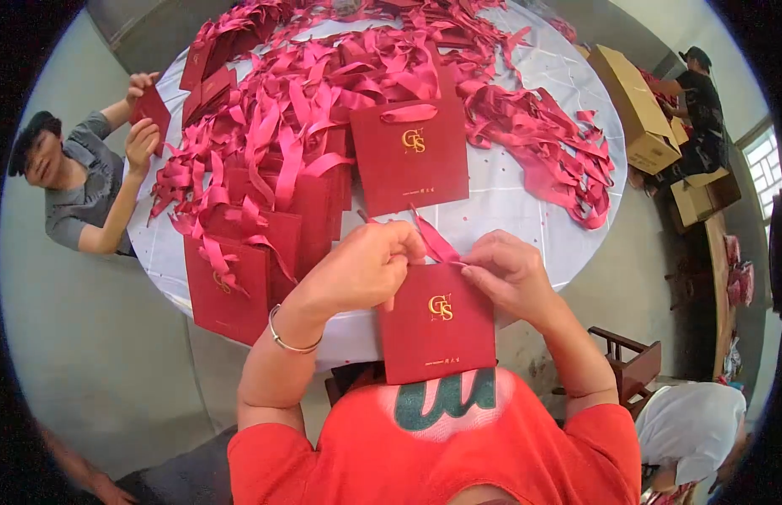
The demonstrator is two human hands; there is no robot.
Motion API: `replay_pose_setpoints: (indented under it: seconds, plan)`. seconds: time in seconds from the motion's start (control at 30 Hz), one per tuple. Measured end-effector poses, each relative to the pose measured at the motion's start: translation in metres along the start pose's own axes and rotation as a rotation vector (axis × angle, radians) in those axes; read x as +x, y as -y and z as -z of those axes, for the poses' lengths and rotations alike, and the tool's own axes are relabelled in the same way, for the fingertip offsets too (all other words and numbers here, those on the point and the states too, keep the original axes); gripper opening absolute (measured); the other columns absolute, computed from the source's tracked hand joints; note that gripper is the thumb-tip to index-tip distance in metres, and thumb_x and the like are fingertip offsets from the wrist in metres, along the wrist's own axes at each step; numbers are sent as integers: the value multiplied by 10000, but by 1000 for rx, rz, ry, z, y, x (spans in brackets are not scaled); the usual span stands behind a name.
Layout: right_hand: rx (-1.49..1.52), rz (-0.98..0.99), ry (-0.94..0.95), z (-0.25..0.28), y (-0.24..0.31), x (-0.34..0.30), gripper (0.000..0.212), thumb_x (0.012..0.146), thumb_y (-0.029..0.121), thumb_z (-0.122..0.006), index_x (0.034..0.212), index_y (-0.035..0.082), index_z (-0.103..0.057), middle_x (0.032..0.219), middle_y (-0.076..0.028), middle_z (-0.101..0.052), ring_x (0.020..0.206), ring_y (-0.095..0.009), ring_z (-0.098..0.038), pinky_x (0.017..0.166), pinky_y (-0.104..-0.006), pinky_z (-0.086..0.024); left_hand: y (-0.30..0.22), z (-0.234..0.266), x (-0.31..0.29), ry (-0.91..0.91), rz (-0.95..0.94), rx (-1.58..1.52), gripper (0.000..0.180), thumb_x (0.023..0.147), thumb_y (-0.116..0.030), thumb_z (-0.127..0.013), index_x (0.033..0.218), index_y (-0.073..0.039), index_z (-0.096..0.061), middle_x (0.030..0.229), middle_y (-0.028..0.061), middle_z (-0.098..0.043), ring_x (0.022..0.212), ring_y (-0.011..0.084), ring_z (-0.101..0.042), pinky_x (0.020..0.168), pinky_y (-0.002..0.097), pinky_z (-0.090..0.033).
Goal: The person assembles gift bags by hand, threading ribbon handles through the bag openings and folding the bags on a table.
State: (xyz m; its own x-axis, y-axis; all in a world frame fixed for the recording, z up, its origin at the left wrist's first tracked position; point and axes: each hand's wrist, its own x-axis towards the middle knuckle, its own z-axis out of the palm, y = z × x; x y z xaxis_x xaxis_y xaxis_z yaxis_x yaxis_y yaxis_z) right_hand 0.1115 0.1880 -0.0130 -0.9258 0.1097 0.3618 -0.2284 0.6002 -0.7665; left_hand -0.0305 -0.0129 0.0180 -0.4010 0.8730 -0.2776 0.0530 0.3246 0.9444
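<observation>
A small red paper gift bag (437, 324) with gold print stands upright against my chest at the table's near edge. A pink ribbon (440, 242) rises from its top edge and slants up to the left between my hands. My left hand (372, 265), with a bangle at the wrist, has its fingers pinched at the ribbon; its fingertips are partly hidden. At the bag's top right, my right hand (510, 276) pinches the rim and the ribbon's lower end between thumb and fingers. Just beyond my hands lies another red gift bag (412, 172) with a ribbon handle.
The round table has a white cloth (568, 252). Red bags (231, 290) stand stacked at the left, under heaped pink ribbons (315, 101); more ribbons (559, 160) lie right. A person (88, 181) at left holds a red bag. Cardboard boxes (631, 105) and a wooden chair (627, 358) stand right.
</observation>
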Motion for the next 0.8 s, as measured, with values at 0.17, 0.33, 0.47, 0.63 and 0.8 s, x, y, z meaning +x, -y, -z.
replay_pose_setpoints:
  seconds: [0.17, 0.33, 0.47, 0.63, 0.8]
  plan:
    - [135, -176, 42, 9, -5, 0, 96, 776, 43, -724, 846, 1, -674, 791, -70, -616, 641, -107, -577, 569, -245, -459, 0, -2, 1, 3, -16, -26, 226, 803, 112, -402, 970, 55, -544, 783, 74, -588, 493, 108, -567, 444, 239, -434]
    - [161, -194, 65, 7, -10, 7, 80, 789, 32, -715, 846, -1, -669, 772, -53, -602, 631, -89, -555, 559, -236, -444, 1, -4, 5, 26, 46, -242, 183, 838, 80, -423, 971, 54, -545, 745, 52, -594, 471, 95, -558, 438, 224, -421]
    - [244, -213, 81, 7, -13, 5, 65, 797, 7, -700, 849, -11, -666, 780, -50, -605, 645, -82, -567, 567, -224, -449, -5, 5, 6, 96, 104, -93, 183, 891, 7, -438, 1021, 59, -557, 703, 35, -597, 426, 74, -531, 397, 210, -380]
    - [278, -220, 94, 12, -10, 5, 56, 798, -10, -694, 846, -19, -665, 790, -53, -612, 662, -81, -579, 574, -217, -457, 3, 8, 8, 247, 116, -182, 183, 886, -29, -480, 1030, 45, -565, 697, 23, -602, 417, 72, -523, 375, 209, -342]
    - [237, -157, 92, 20, -14, 12, 65, 789, -13, -703, 838, -22, -662, 782, -55, -612, 659, -80, -577, 573, -218, -459, 6, 0, 9, 257, 163, -308, 157, 878, -29, -482, 1012, 22, -545, 673, 14, -580, 411, 74, -528, 365, 202, -318]
